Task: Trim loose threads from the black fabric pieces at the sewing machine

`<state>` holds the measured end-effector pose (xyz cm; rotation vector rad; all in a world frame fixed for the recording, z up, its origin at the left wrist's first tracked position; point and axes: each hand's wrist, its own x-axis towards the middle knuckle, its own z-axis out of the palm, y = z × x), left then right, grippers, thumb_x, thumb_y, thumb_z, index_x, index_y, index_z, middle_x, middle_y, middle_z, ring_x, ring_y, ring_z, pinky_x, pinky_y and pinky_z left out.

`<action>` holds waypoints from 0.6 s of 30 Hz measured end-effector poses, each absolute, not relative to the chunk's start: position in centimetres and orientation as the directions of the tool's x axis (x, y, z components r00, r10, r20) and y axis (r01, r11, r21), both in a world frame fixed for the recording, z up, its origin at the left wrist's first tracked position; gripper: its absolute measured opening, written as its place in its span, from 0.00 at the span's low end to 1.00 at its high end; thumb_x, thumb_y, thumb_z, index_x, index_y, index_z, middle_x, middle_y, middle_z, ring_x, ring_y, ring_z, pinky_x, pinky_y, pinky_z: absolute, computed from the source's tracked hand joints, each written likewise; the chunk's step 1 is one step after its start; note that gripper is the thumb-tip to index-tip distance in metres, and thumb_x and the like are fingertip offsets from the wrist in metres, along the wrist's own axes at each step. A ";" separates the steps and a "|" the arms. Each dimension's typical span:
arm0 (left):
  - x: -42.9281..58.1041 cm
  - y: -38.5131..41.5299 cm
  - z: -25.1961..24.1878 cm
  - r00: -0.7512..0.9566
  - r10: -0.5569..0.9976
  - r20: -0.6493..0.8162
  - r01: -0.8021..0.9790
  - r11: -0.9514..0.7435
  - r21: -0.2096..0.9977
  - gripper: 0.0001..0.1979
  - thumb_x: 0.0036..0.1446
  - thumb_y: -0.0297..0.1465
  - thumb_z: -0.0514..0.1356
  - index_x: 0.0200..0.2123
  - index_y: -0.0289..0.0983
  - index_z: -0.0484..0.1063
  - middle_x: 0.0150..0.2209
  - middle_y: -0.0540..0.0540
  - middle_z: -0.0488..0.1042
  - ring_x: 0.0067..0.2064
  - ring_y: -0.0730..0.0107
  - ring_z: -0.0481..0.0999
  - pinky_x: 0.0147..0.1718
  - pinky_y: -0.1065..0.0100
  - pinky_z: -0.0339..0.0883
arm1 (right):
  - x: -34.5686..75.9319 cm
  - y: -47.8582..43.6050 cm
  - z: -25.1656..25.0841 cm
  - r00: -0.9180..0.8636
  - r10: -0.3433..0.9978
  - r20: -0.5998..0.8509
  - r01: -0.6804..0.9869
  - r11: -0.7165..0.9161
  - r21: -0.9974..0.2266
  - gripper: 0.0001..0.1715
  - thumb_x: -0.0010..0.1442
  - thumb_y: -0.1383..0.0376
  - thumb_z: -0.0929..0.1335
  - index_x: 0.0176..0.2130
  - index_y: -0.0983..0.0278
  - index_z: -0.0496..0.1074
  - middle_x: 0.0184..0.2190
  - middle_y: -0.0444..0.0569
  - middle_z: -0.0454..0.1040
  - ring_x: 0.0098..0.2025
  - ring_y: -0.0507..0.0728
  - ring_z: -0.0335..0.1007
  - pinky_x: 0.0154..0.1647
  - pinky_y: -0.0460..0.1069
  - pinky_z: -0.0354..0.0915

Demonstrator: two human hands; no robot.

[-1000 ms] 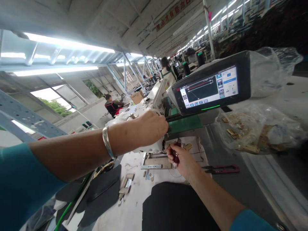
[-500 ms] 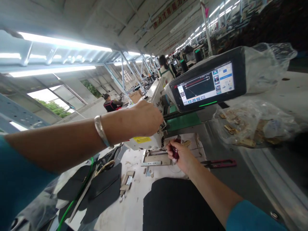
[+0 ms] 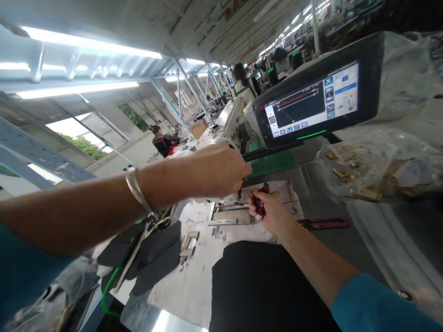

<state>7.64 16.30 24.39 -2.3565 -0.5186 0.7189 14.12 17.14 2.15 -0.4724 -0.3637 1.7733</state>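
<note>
Your left hand sits at centre frame, fingers curled together and pinching at something near the needle area of the sewing machine; what they pinch is hidden. Just below it, your right hand is clamped around a small dark red tool, touching the metal clamp frame. If the machine starts, your fingertips are close enough to get caught. The red snips lie nearby, right of centre.
</note>
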 end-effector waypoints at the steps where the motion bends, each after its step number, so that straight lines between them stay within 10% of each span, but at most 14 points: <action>1: 7.7 17.1 25.4 0.771 0.529 -0.355 0.222 -0.745 -0.629 0.07 0.59 0.28 0.58 0.30 0.36 0.75 0.23 0.50 0.72 0.28 0.69 0.71 0.32 0.67 0.60 | 14.2 17.2 2.1 -0.215 0.968 -0.131 -0.840 -0.251 -0.481 0.16 0.64 0.63 0.67 0.27 0.66 0.64 0.20 0.38 0.63 0.18 0.46 0.55 0.16 0.41 0.51; 18: 7.0 12.9 19.2 0.803 0.523 -0.286 0.174 -0.664 -0.727 0.07 0.59 0.22 0.56 0.32 0.33 0.73 0.29 0.43 0.74 0.35 0.60 0.76 0.35 0.61 0.61 | 13.8 17.3 2.3 -0.140 0.966 -0.217 -0.783 -0.242 -0.573 0.17 0.67 0.62 0.66 0.27 0.65 0.64 0.20 0.37 0.61 0.19 0.46 0.55 0.17 0.42 0.53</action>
